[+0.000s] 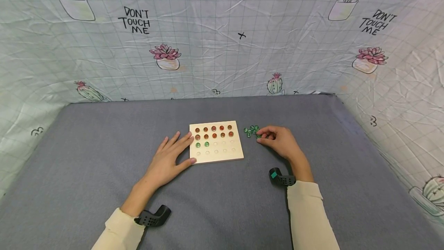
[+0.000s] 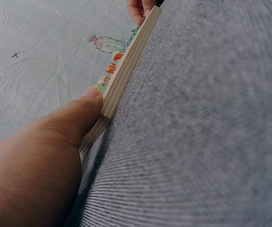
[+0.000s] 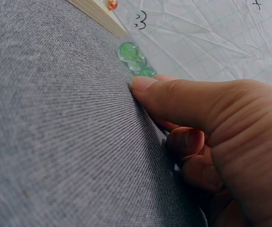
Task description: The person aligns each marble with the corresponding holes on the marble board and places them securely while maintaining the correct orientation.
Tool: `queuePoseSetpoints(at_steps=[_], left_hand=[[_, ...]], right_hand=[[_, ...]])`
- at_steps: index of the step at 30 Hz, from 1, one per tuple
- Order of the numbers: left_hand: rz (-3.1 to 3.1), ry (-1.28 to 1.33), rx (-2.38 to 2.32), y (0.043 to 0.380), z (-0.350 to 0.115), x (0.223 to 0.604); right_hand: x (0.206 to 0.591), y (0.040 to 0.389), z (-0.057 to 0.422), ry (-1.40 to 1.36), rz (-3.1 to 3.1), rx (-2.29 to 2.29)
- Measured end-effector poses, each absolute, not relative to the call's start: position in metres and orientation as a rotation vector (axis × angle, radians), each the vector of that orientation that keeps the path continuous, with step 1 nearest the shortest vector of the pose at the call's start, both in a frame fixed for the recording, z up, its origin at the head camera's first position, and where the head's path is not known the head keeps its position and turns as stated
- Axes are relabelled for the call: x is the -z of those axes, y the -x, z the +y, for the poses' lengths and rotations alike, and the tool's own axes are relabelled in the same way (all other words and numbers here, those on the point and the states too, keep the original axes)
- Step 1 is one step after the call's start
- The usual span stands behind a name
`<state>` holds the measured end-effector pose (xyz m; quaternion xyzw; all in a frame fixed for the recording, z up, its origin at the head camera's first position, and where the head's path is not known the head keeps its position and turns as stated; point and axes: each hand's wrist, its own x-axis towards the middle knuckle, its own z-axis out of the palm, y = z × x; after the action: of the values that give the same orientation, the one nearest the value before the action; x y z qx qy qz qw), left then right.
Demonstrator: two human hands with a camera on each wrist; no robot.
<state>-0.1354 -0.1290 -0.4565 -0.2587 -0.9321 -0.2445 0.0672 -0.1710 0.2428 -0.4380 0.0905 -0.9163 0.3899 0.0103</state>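
Observation:
A pale wooden board with rows of round hollows lies on the grey cloth. Several reddish-brown marbles fill its two far rows, and two green marbles sit at the left of the third row. My left hand rests with spread fingers along the board's left edge, thumb at the near corner. Right of the board is a cluster of loose green marbles. At its near right side my right hand pinches a green marble between thumb and index finger, low at the cloth.
Grey cloth covers the table around the board. Behind and at the sides hangs a pale printed curtain with cactus drawings. A black wrist strap is on the left wrist, another black strap on the right.

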Motion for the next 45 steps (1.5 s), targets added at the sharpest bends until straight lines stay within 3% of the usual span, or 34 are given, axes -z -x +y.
queuePoseSetpoints(at_steps=[17,45], left_hand=[[-2.796,0.779,0.738,0.135,-0.129,0.456],[-2.802,0.775,0.745,0.137,-0.129,0.455]], right_hand=[[0.431,0.171,0.237,-0.262,-2.792,-1.255],[0.421,0.172,0.192,-0.556,-2.733,-1.260]])
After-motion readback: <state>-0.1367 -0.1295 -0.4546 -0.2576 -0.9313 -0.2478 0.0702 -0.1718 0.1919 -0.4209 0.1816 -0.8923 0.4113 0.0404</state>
